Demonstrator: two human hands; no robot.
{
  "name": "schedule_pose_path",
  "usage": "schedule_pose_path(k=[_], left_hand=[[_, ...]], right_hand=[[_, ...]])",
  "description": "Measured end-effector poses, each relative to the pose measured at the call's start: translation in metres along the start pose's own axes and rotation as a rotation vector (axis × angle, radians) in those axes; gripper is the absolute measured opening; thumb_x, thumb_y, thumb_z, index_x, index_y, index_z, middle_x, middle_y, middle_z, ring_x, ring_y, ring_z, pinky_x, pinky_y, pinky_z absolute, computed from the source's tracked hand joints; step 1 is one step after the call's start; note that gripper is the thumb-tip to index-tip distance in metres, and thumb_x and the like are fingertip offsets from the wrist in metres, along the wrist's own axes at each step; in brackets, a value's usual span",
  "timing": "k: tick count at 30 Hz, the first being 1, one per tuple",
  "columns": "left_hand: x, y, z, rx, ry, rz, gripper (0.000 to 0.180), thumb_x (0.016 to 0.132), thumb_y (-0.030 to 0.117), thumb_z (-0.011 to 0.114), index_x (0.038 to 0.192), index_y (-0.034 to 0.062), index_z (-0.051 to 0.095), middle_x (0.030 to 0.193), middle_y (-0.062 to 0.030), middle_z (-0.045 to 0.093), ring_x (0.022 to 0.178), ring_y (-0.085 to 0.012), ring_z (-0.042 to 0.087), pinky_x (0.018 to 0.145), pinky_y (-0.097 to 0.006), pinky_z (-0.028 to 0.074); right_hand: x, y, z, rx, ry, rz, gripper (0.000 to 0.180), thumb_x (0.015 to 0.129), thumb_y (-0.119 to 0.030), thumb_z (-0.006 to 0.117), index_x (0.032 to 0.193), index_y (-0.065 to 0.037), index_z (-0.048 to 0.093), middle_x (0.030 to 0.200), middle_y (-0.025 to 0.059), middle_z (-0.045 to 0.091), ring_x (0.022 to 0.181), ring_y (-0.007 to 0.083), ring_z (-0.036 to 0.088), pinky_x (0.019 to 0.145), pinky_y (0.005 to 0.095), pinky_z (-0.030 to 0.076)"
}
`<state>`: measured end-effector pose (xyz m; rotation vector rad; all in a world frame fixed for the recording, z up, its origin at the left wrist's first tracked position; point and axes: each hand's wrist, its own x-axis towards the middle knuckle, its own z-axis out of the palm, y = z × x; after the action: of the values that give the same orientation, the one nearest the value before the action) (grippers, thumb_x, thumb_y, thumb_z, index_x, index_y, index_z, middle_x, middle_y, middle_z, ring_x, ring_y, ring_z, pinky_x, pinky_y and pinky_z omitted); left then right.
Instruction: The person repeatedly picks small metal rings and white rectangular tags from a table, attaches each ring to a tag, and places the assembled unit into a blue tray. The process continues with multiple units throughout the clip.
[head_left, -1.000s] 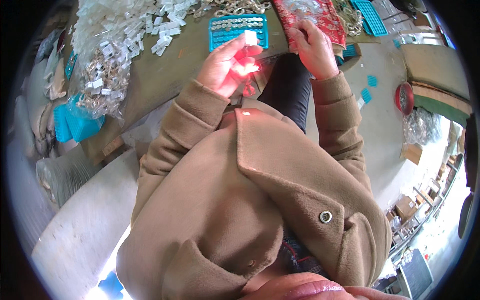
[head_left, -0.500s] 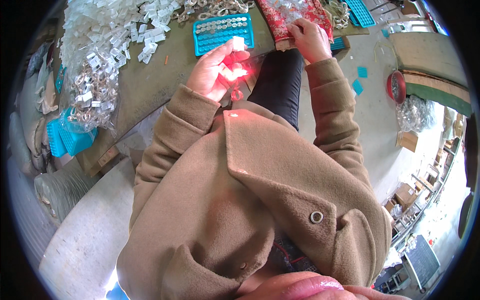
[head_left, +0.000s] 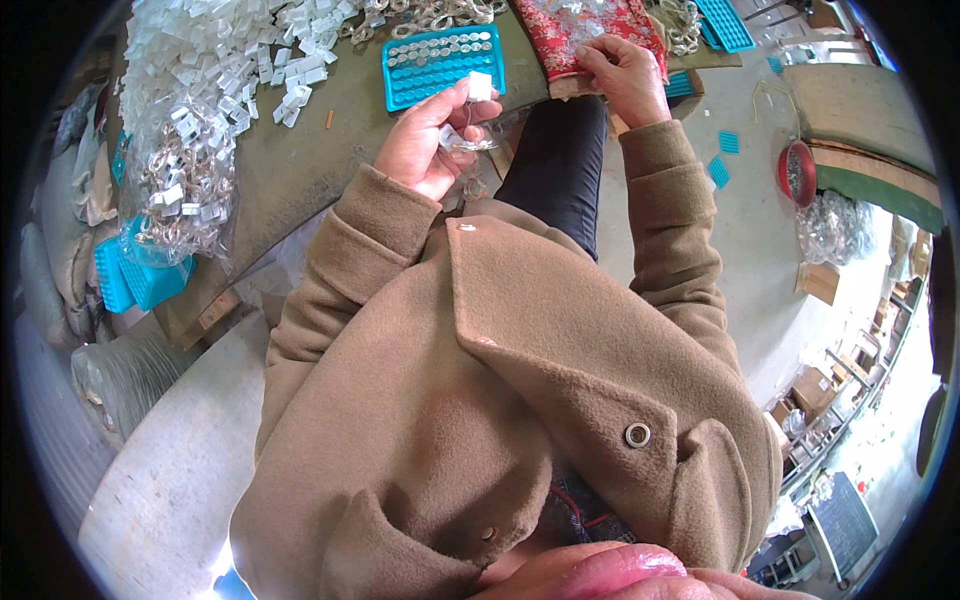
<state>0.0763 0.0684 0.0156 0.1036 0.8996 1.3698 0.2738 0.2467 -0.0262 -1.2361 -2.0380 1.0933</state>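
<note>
My left hand is closed around a small white plastic box, held up between thumb and fingers. A thin light string lies coiled below it across the same palm, unlit. Just beyond that hand is a teal tray of round pockets, its far rows filled with silvery, coin-like discs. My right hand is at the near edge of a red flowered cloth that bears small clear pieces. Its thumb and forefinger are pinched together; whatever is between them is too small to make out.
White boxes are heaped at the far left of the table, beside a clear bag of boxes with coiled strings. Teal trays hang near the left edge. A red bowl and cartons stand to the right.
The red glow on the string in my left hand has gone out. My right hand has shifted slightly right at the cloth, its fingers still pinched.
</note>
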Motion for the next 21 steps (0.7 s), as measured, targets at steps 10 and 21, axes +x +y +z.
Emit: schedule_pose_path(k=[10, 21], left_hand=[[0.000, -0.002, 0.006, 0.029, 0.044, -0.016, 0.032, 0.096, 0.027, 0.058, 0.114, 0.0010, 0.059, 0.090, -0.0043, 0.066, 0.061, -0.0051, 0.053, 0.049, -0.017, 0.043], [-0.002, 0.000, 0.005, 0.030, -0.004, -0.061, 0.033, 0.096, 0.027, 0.058, 0.115, 0.0003, 0.058, 0.090, -0.0043, 0.065, 0.060, -0.0052, 0.050, 0.044, -0.016, 0.038]], right_hand=[[-0.010, -0.016, 0.002, -0.541, 0.060, -0.217, 0.019, 0.084, -0.028, 0.060, 0.092, -0.013, 0.068, 0.086, 0.0084, 0.068, 0.082, 0.0312, 0.066, 0.071, 0.0417, 0.052], [-0.011, -0.002, 0.000, -0.203, 0.198, -0.112, 0.018, 0.084, -0.028, 0.066, 0.093, -0.013, 0.069, 0.079, 0.0118, 0.069, 0.077, 0.0291, 0.068, 0.071, 0.0371, 0.053]])
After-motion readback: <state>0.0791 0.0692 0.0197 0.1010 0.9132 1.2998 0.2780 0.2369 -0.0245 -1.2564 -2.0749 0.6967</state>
